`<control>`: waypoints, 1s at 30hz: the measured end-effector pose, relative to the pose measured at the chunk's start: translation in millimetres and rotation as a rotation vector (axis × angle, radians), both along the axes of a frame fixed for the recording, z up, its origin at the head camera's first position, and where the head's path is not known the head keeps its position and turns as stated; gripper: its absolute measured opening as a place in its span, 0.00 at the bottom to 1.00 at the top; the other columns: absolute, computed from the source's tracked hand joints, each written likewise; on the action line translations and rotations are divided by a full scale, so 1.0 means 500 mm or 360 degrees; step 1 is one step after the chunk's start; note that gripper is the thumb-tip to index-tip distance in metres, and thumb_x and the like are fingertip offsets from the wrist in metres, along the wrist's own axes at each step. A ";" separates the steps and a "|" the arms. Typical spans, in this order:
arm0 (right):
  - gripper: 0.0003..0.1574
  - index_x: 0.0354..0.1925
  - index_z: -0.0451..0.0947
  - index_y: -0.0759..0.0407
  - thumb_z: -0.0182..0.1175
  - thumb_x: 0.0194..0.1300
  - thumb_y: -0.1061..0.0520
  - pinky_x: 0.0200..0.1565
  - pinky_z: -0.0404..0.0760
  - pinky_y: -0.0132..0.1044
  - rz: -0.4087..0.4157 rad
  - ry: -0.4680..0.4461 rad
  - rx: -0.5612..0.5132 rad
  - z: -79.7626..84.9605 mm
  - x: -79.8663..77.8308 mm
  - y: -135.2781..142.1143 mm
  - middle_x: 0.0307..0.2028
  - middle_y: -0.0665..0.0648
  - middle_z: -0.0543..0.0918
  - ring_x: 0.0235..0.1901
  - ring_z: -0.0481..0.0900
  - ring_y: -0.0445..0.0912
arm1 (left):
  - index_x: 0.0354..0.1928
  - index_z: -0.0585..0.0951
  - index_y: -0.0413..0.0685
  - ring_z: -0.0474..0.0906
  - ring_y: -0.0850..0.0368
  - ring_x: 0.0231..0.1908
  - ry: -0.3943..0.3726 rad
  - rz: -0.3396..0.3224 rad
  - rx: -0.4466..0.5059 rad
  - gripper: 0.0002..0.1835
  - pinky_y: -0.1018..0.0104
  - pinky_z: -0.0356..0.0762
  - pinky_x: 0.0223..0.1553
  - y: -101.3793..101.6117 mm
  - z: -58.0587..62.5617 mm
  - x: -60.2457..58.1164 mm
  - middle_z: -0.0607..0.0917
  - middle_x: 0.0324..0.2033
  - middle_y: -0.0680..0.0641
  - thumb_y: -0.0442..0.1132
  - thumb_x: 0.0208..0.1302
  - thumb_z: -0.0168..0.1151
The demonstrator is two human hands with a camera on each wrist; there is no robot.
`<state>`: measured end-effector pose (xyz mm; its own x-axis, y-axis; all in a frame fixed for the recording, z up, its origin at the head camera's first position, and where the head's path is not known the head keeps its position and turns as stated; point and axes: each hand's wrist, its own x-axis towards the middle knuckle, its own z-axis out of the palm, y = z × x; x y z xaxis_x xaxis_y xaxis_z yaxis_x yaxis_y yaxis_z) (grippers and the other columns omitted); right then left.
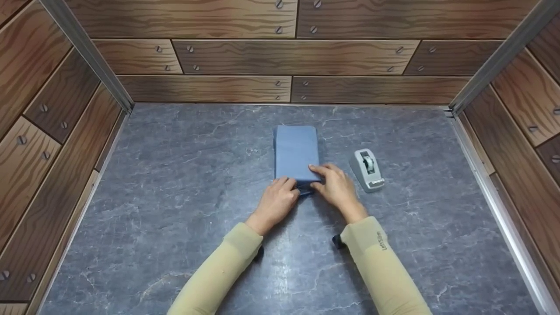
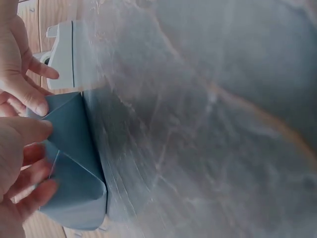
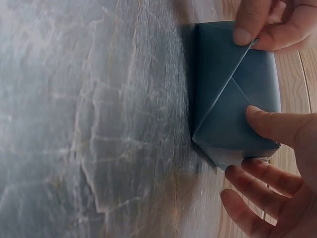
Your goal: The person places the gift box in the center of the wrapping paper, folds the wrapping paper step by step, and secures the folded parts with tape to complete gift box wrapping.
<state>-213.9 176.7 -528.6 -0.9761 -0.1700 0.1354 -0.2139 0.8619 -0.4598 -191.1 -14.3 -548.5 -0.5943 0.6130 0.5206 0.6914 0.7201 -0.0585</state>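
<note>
A box-shaped parcel wrapped in blue paper (image 1: 296, 151) lies on the table. Its near end carries slanting folds and a pointed paper flap (image 3: 220, 91). My left hand (image 1: 276, 197) is at the left of this end; in the right wrist view its thumb and finger pinch the flap's tip. From the other side, my right hand (image 1: 337, 187) presses its thumb on the folded end. The right hand's other fingers (image 3: 257, 191) are spread, fairly straight, along the parcel's side and upper edge. In the left wrist view the two thumbs almost meet over the folded end (image 2: 74, 148).
A pale grey tape dispenser (image 1: 369, 170) with a roll of tape stands to the right of the parcel, just beyond my right hand. Wood-patterned panels (image 1: 288, 57) close off the back and both sides of the grey marbled table (image 1: 183, 175).
</note>
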 end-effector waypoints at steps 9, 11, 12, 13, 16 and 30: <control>0.31 0.56 0.73 0.38 0.67 0.52 0.50 0.44 0.73 0.51 -0.0014 -0.0063 0.0009 0.002 0.003 -0.001 0.51 0.53 0.74 0.48 0.73 0.54 | 0.29 0.85 0.47 0.68 0.47 0.54 -0.0038 0.0008 -0.0063 0.10 0.51 0.61 0.57 0.003 0.017 -0.015 0.76 0.51 0.44 0.37 0.62 0.55; 0.31 0.56 0.73 0.38 0.67 0.52 0.50 0.43 0.73 0.51 -0.0014 -0.0058 0.0012 0.002 0.003 -0.001 0.51 0.53 0.74 0.48 0.74 0.54 | 0.31 0.85 0.47 0.71 0.48 0.52 -0.0043 0.0031 -0.0081 0.10 0.52 0.66 0.54 0.005 0.020 -0.017 0.78 0.49 0.45 0.38 0.63 0.54; 0.31 0.56 0.74 0.38 0.68 0.52 0.50 0.43 0.73 0.51 -0.0011 -0.0049 0.0014 0.003 0.002 -0.001 0.50 0.52 0.75 0.47 0.74 0.53 | 0.31 0.85 0.48 0.72 0.48 0.51 -0.0050 0.0047 -0.0089 0.10 0.52 0.69 0.51 0.005 0.022 -0.018 0.78 0.48 0.45 0.38 0.64 0.54; 0.31 0.56 0.74 0.38 0.68 0.52 0.50 0.43 0.73 0.50 -0.0008 -0.0040 0.0015 0.003 0.002 -0.001 0.49 0.52 0.75 0.47 0.74 0.53 | 0.32 0.85 0.48 0.72 0.48 0.51 -0.0059 0.0063 -0.0096 0.10 0.53 0.72 0.48 0.006 0.024 -0.019 0.79 0.48 0.46 0.38 0.64 0.54; 0.31 0.55 0.74 0.38 0.68 0.52 0.50 0.41 0.74 0.50 -0.0002 -0.0018 0.0014 0.003 0.001 -0.001 0.48 0.51 0.76 0.46 0.75 0.52 | 0.32 0.85 0.48 0.74 0.50 0.47 -0.0082 0.0102 -0.0079 0.11 0.56 0.78 0.35 0.009 0.030 -0.025 0.80 0.46 0.49 0.37 0.64 0.53; 0.37 0.57 0.72 0.40 0.69 0.48 0.44 0.37 0.74 0.53 -0.0022 0.0044 0.0137 -0.003 0.008 -0.011 0.50 0.53 0.73 0.43 0.75 0.55 | 0.35 0.85 0.51 0.76 0.54 0.42 -0.0058 0.0173 -0.0092 0.11 0.57 0.78 0.24 0.020 0.030 -0.032 0.80 0.42 0.53 0.40 0.66 0.52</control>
